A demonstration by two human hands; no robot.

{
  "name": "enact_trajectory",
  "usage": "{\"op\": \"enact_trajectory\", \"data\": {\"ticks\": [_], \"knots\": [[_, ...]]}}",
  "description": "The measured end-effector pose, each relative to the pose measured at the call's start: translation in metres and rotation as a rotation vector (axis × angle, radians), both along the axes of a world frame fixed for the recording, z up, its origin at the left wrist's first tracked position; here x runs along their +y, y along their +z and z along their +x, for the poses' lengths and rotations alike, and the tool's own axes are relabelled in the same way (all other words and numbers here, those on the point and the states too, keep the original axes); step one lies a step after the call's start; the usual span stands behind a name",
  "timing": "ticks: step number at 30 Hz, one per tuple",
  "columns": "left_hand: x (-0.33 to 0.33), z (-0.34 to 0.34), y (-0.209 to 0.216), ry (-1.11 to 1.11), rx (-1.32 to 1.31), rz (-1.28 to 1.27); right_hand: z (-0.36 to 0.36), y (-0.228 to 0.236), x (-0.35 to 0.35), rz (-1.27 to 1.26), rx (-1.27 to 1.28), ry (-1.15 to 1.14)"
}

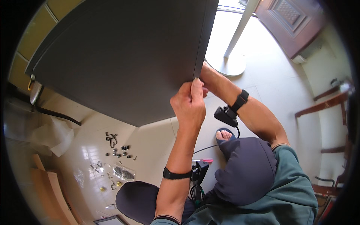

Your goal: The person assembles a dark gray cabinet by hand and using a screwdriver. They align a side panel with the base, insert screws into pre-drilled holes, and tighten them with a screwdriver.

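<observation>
A large dark grey flat panel (pixel 123 60) stands tilted in front of me and fills the upper left of the head view. My left hand (pixel 188 103) is closed at the panel's right edge, its thumb pressed against that edge. Whatever its curled fingers pinch is too small or too hidden to make out. Just beyond, my right hand (pixel 204 72) reaches behind the same edge. Its fingers are covered by the panel and by my left hand.
On the floor at lower left lie black hooks (pixel 111 139), several small round fittings (pixel 122 152), screws and a plastic bag (pixel 123 173). A red-handled tool (pixel 207 160) lies between my legs. A cardboard box (pixel 50 191), a round-based stand (pixel 228 65) and a wooden chair (pixel 326 105) surround me.
</observation>
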State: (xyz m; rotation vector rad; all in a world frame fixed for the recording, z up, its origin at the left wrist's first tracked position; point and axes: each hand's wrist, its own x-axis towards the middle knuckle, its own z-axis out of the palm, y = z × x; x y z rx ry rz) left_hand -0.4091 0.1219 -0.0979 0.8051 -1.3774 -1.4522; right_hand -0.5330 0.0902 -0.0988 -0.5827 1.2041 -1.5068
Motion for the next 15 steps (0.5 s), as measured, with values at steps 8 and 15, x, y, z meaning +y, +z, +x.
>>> {"op": "enact_trajectory", "data": {"ticks": [8, 15], "knots": [[0.009, -0.007, -0.006, 0.196, -0.125, -0.176, -0.017, -0.004, -0.001, -0.036, -0.109, 0.272], [0.008, -0.011, -0.014, 0.238, -0.078, -0.260, -0.021, -0.012, -0.015, -0.137, -0.333, 0.416]]}}
